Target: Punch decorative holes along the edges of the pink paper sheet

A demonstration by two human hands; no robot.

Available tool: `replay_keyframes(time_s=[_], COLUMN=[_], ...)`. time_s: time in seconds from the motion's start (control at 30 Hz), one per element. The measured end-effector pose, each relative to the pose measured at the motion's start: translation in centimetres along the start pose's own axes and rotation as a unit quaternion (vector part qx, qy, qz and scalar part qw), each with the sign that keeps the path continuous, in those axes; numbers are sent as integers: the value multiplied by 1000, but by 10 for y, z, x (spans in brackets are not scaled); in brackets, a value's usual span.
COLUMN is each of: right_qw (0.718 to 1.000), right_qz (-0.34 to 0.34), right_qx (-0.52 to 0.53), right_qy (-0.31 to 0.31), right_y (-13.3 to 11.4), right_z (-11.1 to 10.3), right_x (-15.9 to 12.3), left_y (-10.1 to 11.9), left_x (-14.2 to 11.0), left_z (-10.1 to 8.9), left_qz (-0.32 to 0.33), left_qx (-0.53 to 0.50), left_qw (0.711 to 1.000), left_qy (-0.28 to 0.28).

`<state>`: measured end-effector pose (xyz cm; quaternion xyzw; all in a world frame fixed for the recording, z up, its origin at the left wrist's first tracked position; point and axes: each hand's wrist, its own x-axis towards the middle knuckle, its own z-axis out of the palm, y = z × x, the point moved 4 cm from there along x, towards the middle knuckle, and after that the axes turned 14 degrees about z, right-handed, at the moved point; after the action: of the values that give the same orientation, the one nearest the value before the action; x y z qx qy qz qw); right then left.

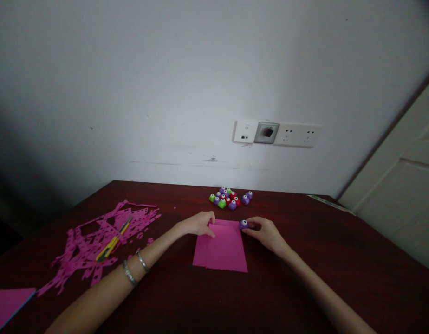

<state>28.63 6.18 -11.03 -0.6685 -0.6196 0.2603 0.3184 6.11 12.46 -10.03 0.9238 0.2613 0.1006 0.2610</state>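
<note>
Pink paper (225,250): on the bench (287,292), low middle of the frame.
Left hand (201,223): fingers touch its top left; too dim to tell if they pinch.
Right hand (265,232): fingers grip a purple punch (243,225) at its top right corner.

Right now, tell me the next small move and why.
Probably press the purple punch: the right hand holds it at the far right corner of the pink sheets, while the left hand touches them near their far left corner.

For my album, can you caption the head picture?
Left hand on pink paper, right hand holding a purple punch.
</note>
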Motion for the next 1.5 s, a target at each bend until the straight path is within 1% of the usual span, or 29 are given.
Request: replay_keyframes(time_s=[0.17,0.33,0.47,0.57,0.9,1.13,1.5], right_qw=[1000,999,998,998,999,999,1000], right_qz=[25,39,45,39,27,27,10], right_qx=[12,32,31,25,11,2,9], right_qy=[2,-11,12,31,39,47,16], right_y=[0,-5,-5,-3,-7,-9,-10], right_z=[-2,-3,-4,-2,2,2,5], right_x=[-1,-3,-3,-4,-7,-8,-9], left_y=[-4,-12,-12,-9,-10,-14,-16], left_x=[1,2,3,4,4,5,5], left_z=[-1,-4,-6,-7,-5,-2,5], left_qz=[-1,-4,-5,-8,-13,-22,-29], left_qx=[-69,-148,-220,-253,-289,-288,-275], left_qw=[997,988,973,965,954,954,956], left_qy=[34,50,62,73,81,83,95])
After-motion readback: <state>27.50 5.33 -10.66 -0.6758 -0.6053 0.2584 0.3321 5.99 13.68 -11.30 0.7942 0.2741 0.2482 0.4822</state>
